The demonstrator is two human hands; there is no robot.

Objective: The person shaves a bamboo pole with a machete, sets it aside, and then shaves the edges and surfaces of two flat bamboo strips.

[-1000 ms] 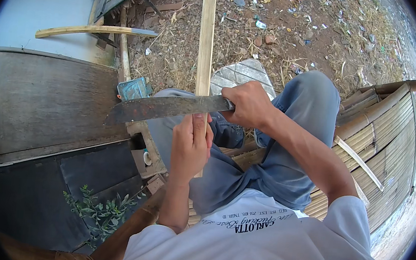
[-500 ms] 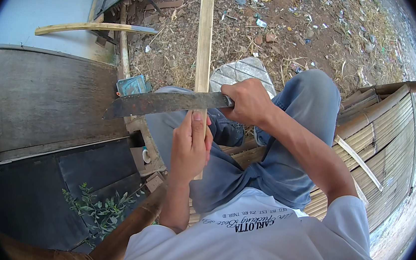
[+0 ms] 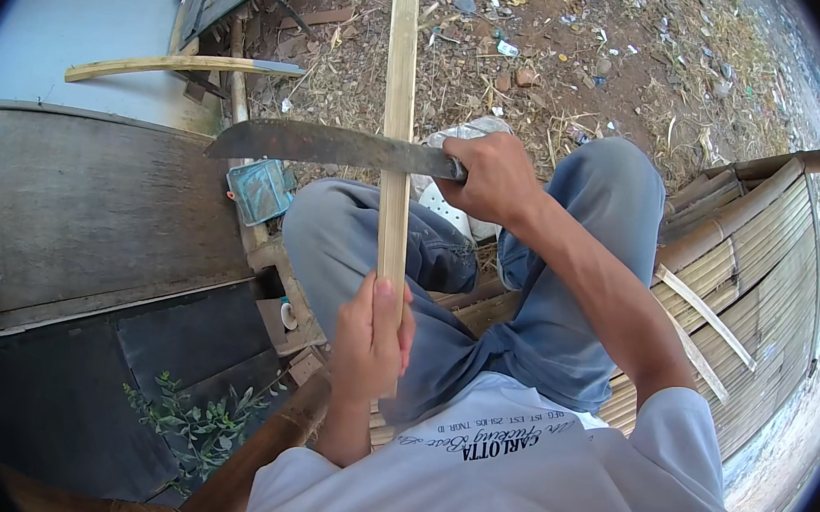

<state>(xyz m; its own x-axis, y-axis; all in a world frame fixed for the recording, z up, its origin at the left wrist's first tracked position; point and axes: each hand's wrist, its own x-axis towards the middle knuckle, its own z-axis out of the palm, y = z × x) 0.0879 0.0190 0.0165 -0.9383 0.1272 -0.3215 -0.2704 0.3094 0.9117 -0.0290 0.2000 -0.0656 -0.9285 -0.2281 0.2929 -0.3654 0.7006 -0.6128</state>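
My left hand [image 3: 373,336] is closed round the lower part of a long, pale bamboo strip [image 3: 401,68], with the thumb lying along its face. The strip runs from my lap up past the top edge of the view. In my right hand [image 3: 496,177] is the dark handle of a machete [image 3: 312,145]. Its broad, stained blade points left and lies across the strip, well above my left hand. Whether the edge bites into the strip cannot be made out.
I sit with bent knees on a bamboo slat platform [image 3: 753,279], where thin strips [image 3: 705,314] lie at right. A curved bamboo piece [image 3: 172,65] and a blue plastic tray [image 3: 260,192] are at left. Litter dots the ground ahead; a leafy plant [image 3: 196,423] stands lower left.
The machete has moved up along the strip, away from my left hand, and its blade is now nearly level. My left hand has come down toward my lap, still gripping the strip.
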